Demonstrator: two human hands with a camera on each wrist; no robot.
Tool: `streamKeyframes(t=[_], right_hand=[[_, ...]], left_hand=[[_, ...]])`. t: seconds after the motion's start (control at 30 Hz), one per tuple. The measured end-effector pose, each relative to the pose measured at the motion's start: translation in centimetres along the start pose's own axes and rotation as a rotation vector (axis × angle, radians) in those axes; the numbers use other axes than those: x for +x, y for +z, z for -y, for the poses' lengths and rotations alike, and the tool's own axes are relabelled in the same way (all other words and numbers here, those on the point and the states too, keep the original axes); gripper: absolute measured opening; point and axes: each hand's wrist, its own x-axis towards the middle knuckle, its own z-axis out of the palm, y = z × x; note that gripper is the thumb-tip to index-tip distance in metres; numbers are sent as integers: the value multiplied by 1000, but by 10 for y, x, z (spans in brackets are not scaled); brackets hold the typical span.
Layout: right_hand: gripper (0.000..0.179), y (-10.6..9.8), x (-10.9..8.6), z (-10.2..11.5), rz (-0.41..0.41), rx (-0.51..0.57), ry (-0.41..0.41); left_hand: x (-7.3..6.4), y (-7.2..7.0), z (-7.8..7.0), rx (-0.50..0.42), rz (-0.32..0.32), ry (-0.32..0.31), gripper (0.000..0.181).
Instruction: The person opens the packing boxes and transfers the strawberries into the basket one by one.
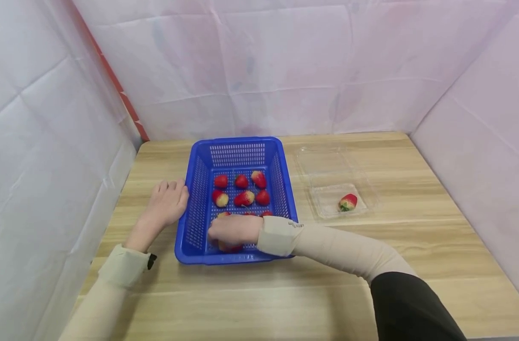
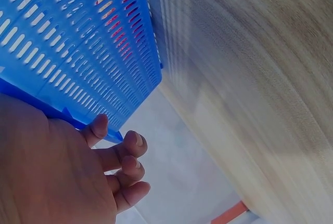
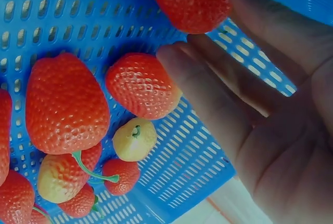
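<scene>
A blue slotted plastic basket (image 1: 235,259) stands on the table with several strawberries in rows inside, red and some part yellow. My left hand (image 1: 168,201) rests against its left rim, fingers loosely bent and holding nothing; in the left wrist view the fingers (image 2: 130,157) lie by the rim. My right hand (image 1: 235,229) reaches down into the basket's near left part. In the right wrist view, its thumb and fingertips meet around a red strawberry (image 3: 191,0), cut off by the frame's top. Another red strawberry (image 3: 143,85) lies just under the fingertips.
To the right of the basket lies a clear plastic clamshell box (image 1: 323,196) with its lid folded back. One strawberry (image 1: 348,202) sits in it. The wooden table (image 1: 396,213) is bounded by white sheeting (image 1: 285,71) at the back and sides.
</scene>
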Motion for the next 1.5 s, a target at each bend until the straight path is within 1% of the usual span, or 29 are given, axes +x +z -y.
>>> streamKeyframes(t=[0.2, 0.4, 0.47, 0.53, 0.63, 0.83, 0.97, 1.1, 1.2, 1.33, 1.5], right_hand=[[20, -4, -4, 0, -39, 13, 28], [29, -20, -15, -1, -81, -15, 65], [29, -28, -20, -2, -98, 3, 79], [23, -35, -26, -3, -113, 29, 105], [15, -46, -40, -5, -148, 75, 134], [19, -56, -79, -18, -251, 88, 164], [15, -59, -105, -29, -333, 107, 201], [12, -58, -127, -40, -408, 117, 206], [12, -57, -141, -47, -440, 125, 211], [15, -53, -159, -55, -455, 166, 263], [16, -43, -179, -70, -487, 203, 336]], left_hand=[[-1, 0, 0, -12, -3, 1, 41], [-1, 1, 1, -19, 15, -2, 43], [0, 1, 1, -21, 14, -1, 43], [1, 1, 0, -24, 15, 3, 43], [2, 1, -1, -24, 13, 6, 43], [2, 1, -4, -28, 35, 9, 42], [2, 0, -4, -36, 33, 14, 42], [1, 0, -4, -44, 35, 17, 43], [0, -1, -4, -48, 41, 12, 42], [0, 0, -4, -47, 40, 11, 41], [1, 1, -3, -43, 29, 13, 43]])
